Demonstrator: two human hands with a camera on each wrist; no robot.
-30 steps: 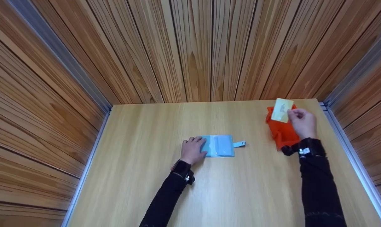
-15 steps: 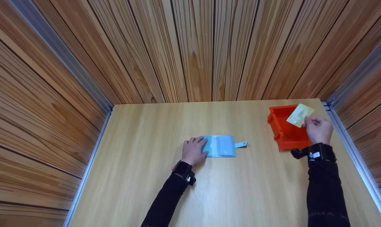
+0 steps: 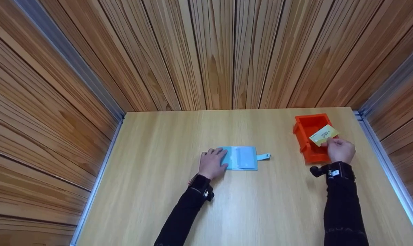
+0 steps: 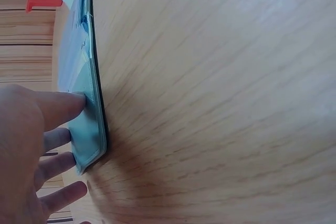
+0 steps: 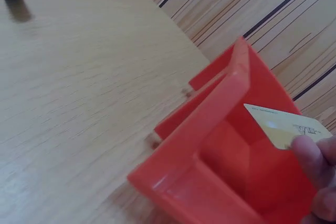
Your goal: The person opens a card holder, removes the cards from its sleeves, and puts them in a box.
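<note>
A light-blue card holder [image 3: 246, 158] lies spread flat on the table, its snap strap [image 3: 263, 156] pointing right. My left hand [image 3: 211, 164] rests on its left cover, thumb on the near edge and fingers spread, as the left wrist view also shows. Over the red bin [image 3: 314, 119] at the right, my right hand [image 3: 341, 150] pinches a pale yellow card [image 3: 324, 135] between thumb and fingers. In the right wrist view the card [image 5: 278, 126] is tilted above the bin's open inside, with its right end hidden by the fingers.
The wooden table [image 3: 261, 205] has a metal rail [image 3: 390, 181] along its right side and another at the left. Wood-panelled walls [image 3: 213, 54] rise behind and on both sides.
My right hand has gone right with the card, then come slightly back and lower over the red bin. The card has turned from upright to slanted. My left hand stays on the card holder.
</note>
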